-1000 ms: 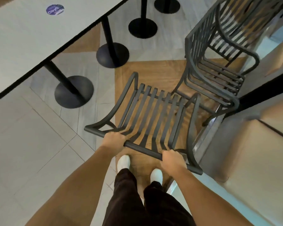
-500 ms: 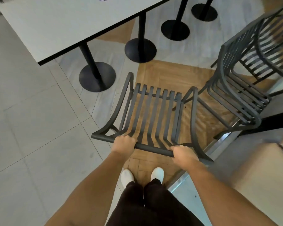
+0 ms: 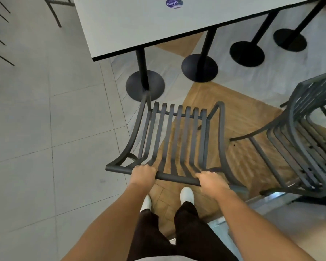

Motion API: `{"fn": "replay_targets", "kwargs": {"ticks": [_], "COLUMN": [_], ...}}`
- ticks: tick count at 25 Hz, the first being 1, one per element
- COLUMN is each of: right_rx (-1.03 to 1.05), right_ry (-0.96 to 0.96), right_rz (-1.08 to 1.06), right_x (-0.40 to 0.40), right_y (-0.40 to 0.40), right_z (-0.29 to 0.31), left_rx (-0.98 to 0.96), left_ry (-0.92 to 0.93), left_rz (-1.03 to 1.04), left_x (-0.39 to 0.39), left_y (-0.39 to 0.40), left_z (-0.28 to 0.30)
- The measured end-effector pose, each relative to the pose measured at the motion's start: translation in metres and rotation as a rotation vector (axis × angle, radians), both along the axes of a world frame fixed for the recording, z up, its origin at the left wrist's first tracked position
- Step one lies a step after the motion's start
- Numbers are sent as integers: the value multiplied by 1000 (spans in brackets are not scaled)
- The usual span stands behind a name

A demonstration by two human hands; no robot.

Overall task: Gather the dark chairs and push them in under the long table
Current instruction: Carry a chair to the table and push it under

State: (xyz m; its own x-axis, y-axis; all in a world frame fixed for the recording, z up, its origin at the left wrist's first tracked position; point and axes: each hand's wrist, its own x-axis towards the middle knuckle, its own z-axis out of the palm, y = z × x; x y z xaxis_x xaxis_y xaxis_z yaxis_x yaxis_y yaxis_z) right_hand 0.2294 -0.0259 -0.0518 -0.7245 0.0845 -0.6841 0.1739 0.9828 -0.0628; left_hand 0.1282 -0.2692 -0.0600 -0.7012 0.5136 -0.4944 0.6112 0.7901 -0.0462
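A dark slatted metal chair (image 3: 175, 136) stands in front of me, its seat pointing toward the long white table (image 3: 139, 25). My left hand (image 3: 143, 171) and my right hand (image 3: 209, 178) both grip the chair's top back rail, left and right of its middle. The chair's front edge lies just short of the table's near end and close to the nearest round pedestal base (image 3: 145, 85). A stack of several more dark chairs (image 3: 307, 146) stands to the right.
Further black pedestal bases (image 3: 199, 67) run under the table to the right. Thin dark chair legs (image 3: 55, 10) show at the top left. A pale bench or counter edge (image 3: 282, 223) runs along my right. My white shoes (image 3: 186, 194) stand just behind the chair.
The view has swung left and the chair has turned with it to face the table's near end. The chair stack now sits farther right. Both hands keep their grip on the rail.
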Motion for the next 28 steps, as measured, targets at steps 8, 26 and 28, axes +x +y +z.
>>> {"fn": "replay_targets", "kwargs": {"ticks": [8,26,28], "right_rx": [-34,-25,-10], "right_ry": [7,-21,-15], "right_rz": [232,402,411], "right_x": [-16,-99,-120], "right_y": [39,77,78], "right_z": [8,10,8], "left_rx": [14,6,27], "left_ry": [-28,-59,-61], "left_rz": [295,405,403], "left_x": [45,5,-13], "left_y": [21,53,54], "left_z": [-3,-2,-3]}}
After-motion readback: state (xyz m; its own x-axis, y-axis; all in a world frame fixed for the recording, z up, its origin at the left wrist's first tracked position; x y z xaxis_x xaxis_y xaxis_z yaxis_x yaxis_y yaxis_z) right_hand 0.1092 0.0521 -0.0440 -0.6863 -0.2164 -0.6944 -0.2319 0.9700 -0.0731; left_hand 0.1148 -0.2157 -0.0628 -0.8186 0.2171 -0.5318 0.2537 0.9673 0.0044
